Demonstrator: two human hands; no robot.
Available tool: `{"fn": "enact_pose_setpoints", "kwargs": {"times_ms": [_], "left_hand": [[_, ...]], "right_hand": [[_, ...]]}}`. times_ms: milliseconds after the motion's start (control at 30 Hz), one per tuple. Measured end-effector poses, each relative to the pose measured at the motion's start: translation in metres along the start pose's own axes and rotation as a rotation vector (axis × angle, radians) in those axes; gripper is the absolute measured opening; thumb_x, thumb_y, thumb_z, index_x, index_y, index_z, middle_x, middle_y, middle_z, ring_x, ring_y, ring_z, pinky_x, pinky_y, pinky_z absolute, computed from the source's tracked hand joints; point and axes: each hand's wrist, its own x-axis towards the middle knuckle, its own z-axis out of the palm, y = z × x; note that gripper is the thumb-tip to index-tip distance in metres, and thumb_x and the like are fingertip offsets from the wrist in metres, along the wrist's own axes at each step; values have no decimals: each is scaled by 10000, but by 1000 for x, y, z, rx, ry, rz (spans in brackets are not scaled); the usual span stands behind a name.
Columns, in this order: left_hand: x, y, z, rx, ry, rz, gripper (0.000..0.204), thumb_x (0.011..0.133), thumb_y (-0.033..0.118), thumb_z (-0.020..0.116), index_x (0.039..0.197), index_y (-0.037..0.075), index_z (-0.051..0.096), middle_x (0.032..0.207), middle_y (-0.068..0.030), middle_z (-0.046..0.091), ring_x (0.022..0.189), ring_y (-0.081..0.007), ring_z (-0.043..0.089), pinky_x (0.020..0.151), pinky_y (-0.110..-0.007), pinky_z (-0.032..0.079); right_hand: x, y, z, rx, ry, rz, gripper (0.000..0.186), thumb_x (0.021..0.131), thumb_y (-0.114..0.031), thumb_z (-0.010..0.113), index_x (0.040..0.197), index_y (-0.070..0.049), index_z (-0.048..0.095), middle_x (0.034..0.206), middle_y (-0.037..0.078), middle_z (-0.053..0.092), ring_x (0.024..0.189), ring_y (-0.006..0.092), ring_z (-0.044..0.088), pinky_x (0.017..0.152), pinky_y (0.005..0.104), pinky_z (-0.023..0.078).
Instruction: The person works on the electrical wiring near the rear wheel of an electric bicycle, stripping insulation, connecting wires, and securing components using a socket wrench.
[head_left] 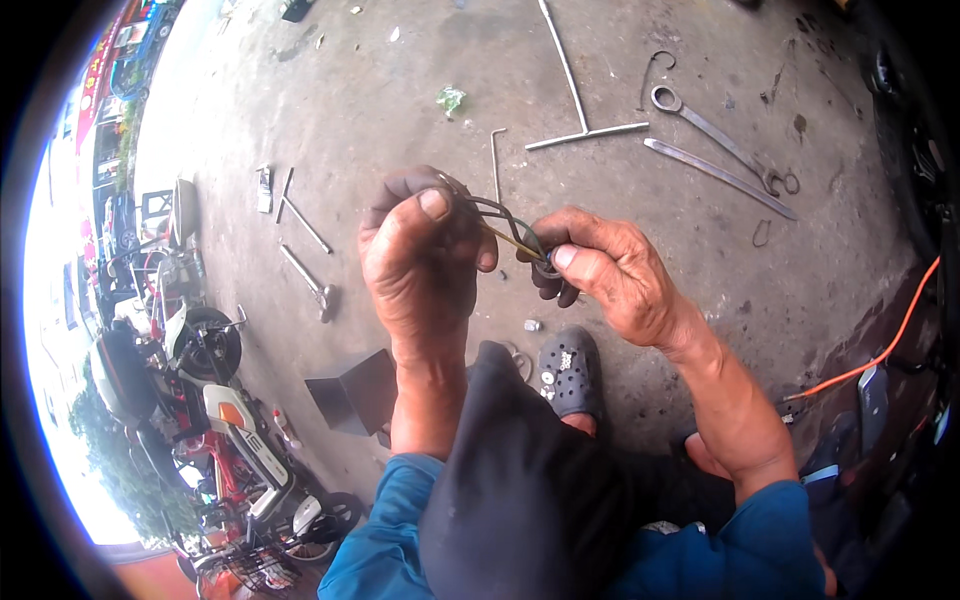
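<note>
A short bunch of thin electrical wires (512,222), dark, green and yellowish, stretches between my two hands over the floor. My left hand (425,235) is closed with the thumb bent over the fingers, gripping the wires at one end. Between thumb and fingers, my right hand (605,270) pinches the other end, where a small dark piece with a bit of blue shows. Most of that piece is hidden by my fingertips, so its kind cannot be made out. Both hands are smudged with black grime.
On the concrete floor (400,110) lie a T-handle wrench (585,134), a combination wrench (720,135), a flat metal bar (715,175) and a socket tool (305,272). A dark box (355,392) stands left of my knee. Scooters (240,440) are parked at left; an orange cable (880,355) runs at right.
</note>
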Motion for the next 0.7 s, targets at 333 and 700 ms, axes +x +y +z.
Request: {"fn": "enact_pose_setpoints", "kwargs": {"times_ms": [333,700], "left_hand": [[3,9,-4,-65,-28,-23,132,837,108,587,913,0,580,768,-94,568,526,-124,453,434,-261,413],[-6,4,-5,-211,-40,26,128,845,108,571,913,0,573,778,-80,542,552,-109,435,444,-264,430]], "right_hand": [[6,-14,0,-323,-235,-236,228,890,-246,562,822,-29,554,707,83,544,585,248,564,499,349,450],[-2,-10,1,346,-212,211,337,904,-316,436,954,-26,601,641,51,560,472,102,501,407,203,363]]}}
